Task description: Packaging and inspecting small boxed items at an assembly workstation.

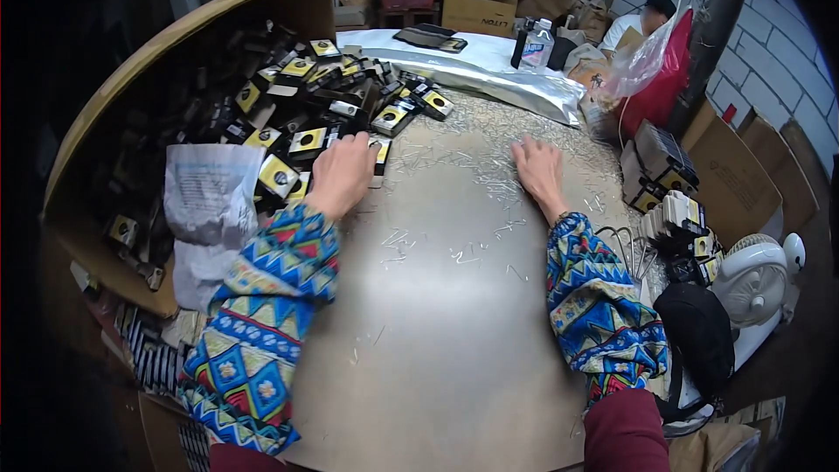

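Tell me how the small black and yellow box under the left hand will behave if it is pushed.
The small box under the left hand looks like thin flat carton, so probably light. On the smooth table it would likely slide, not roll. It may crush easily.

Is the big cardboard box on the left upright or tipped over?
Tipped on its side: the cardboard box opens toward the table, and small black-and-yellow packs spill out.

The middle of the round metal table (437, 315) lies open, strewn only with thin metal pins (489, 183). A heap of black-and-yellow small boxes (306, 114) blocks the left, a silver foil bag (489, 79) the far edge, stacked boxes (664, 183) the right.
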